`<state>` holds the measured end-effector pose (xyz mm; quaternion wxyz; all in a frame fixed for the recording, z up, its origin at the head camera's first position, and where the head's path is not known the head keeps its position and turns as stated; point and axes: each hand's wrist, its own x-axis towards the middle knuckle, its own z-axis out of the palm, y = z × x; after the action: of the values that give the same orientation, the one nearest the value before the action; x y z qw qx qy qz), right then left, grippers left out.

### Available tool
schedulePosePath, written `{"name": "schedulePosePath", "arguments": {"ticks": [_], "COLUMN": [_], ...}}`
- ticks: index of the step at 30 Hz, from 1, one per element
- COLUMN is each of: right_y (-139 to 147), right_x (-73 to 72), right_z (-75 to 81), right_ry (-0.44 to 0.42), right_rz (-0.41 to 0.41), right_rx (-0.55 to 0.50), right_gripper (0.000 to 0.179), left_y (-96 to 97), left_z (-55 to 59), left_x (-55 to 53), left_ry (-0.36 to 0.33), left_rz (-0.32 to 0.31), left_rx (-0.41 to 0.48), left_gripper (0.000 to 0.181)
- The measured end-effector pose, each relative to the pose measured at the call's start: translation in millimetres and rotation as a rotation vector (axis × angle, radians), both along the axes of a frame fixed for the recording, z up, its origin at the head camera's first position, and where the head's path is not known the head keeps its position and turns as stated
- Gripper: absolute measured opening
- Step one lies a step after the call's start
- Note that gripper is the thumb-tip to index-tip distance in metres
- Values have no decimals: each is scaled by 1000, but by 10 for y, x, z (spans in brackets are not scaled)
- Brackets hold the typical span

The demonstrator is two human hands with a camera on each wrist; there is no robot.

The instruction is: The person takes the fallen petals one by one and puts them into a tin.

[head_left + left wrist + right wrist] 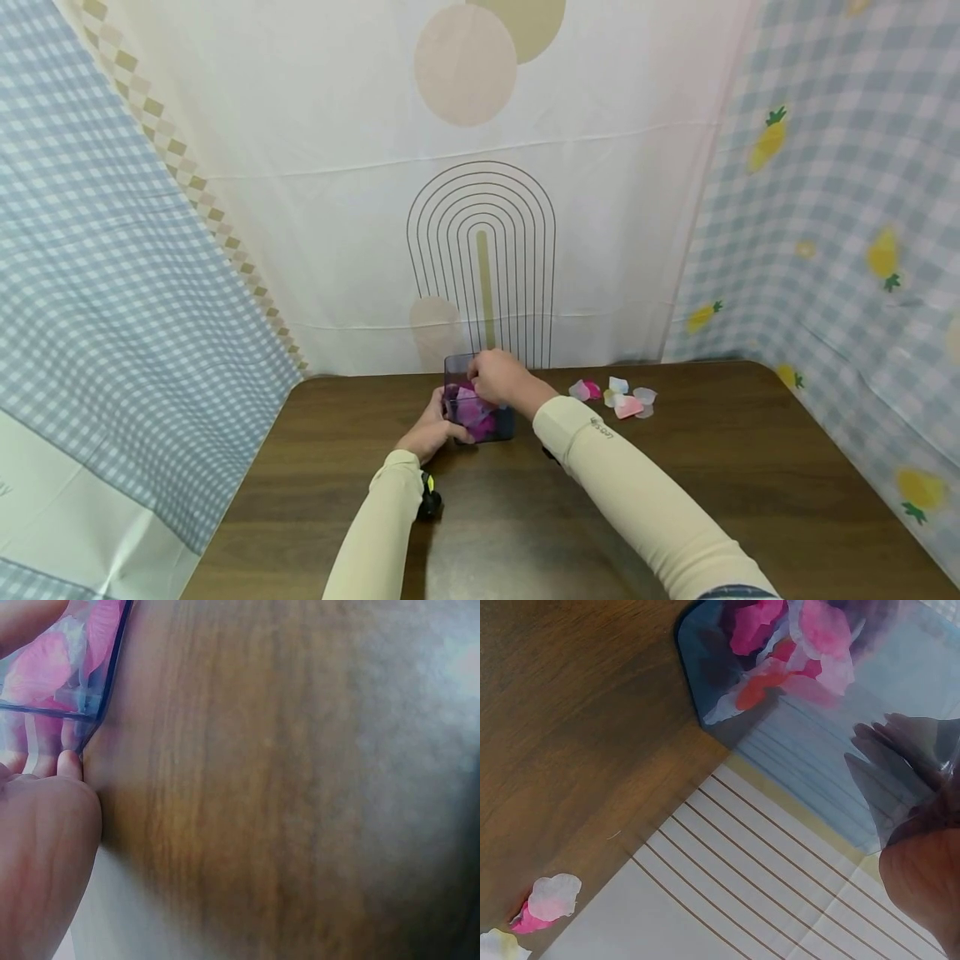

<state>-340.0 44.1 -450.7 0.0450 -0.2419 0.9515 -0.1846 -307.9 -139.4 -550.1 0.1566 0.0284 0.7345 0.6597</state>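
Note:
A clear, bluish plastic box [459,373] stands near the table's back edge, with pink, purple and white petals [474,410] in its lower part. My left hand [429,429] grips it from the left, thumb at the front. In the left wrist view that hand [49,840] lies close against the box's corner [105,686]. At the top of the box is my right hand [501,379]. In the right wrist view, the right hand's fingers [896,757] show through the tinted wall, loosely extended above the petals [821,645]; I see nothing held between them.
Several loose petals [628,407] in pink, white and pale yellow lie on the brown wooden table [337,508], right of the box. A patterned white cloth [360,275] hangs just behind the table. Checked cloth [795,275] hangs at the sides.

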Motion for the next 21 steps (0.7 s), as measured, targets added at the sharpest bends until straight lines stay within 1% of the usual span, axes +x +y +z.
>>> {"name": "schedulePosePath", "arguments": {"ticks": [4,11,14,16,19,21], "right_y": [-4,37,81,129,259,399], "right_x": [4,9,13,22,37,49], "right_z": [-9,-37,-52,-57,-51,-27], "right_ry": [-6,11,54,87,151,188], "right_rz": [-8,17,28,36,50,51], "right_rx": [-7,-53,-90,-137,-213,-267], "right_gripper": [29,29,28,29,32,34], "left_y": [3,15,25,33,38,28], "left_z": [11,0,3,10,18,35], "left_x": [14,21,15,18,28,33], "left_ry": [5,1,3,9,23,31], "left_rz": [-1,2,2,7,11,7], "left_rx": [5,11,8,7,-3,-12], "left_gripper": [108,109,109,108,107,105]}}
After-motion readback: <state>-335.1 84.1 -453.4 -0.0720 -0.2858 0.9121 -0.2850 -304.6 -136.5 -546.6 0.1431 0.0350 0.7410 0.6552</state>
